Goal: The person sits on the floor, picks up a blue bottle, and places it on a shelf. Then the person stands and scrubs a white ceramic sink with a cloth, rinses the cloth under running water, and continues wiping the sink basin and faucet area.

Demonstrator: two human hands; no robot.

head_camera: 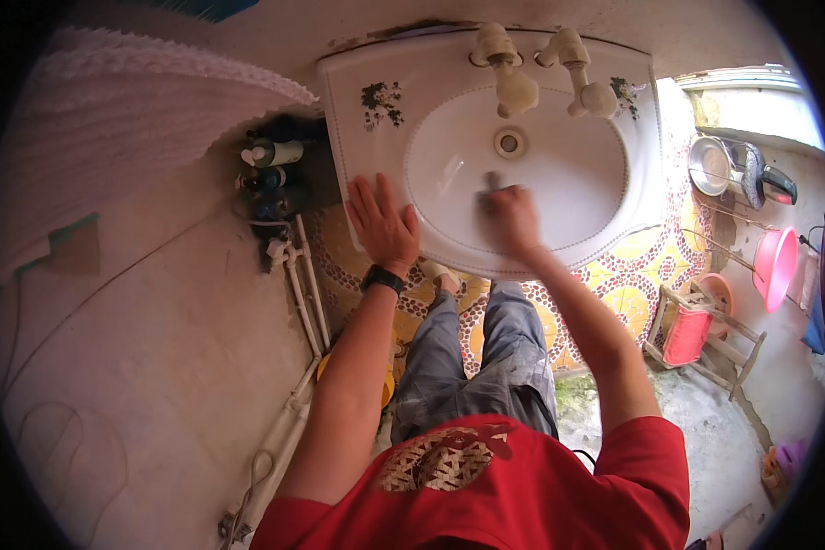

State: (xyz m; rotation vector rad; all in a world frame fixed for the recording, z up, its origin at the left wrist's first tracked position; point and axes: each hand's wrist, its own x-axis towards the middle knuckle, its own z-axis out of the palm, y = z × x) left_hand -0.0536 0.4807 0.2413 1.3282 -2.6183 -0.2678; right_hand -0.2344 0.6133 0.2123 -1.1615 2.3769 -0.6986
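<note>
A white ceramic washbasin [447,175] with small flower prints stands before me. My left hand [385,223] lies flat on its left rim with the fingers spread, a dark watch on the wrist. My right hand [512,216] is over the front part of the bowl, blurred, closed around a small dark grey item [491,187] that I cannot identify. The item is close to the bowl's surface; whether it touches cannot be told. Behind it is the round drain [509,143]. Two pale taps, a left one [515,89] and a right one [595,98], overhang the back rim.
Bottles [282,154] stand left of the basin, above white pipes [295,275]. A pale ruffled cloth [137,117] hangs at upper left. On the right are a metal bowl [710,165], a pink basin [775,268] and a wooden stool frame [735,350] with a red item.
</note>
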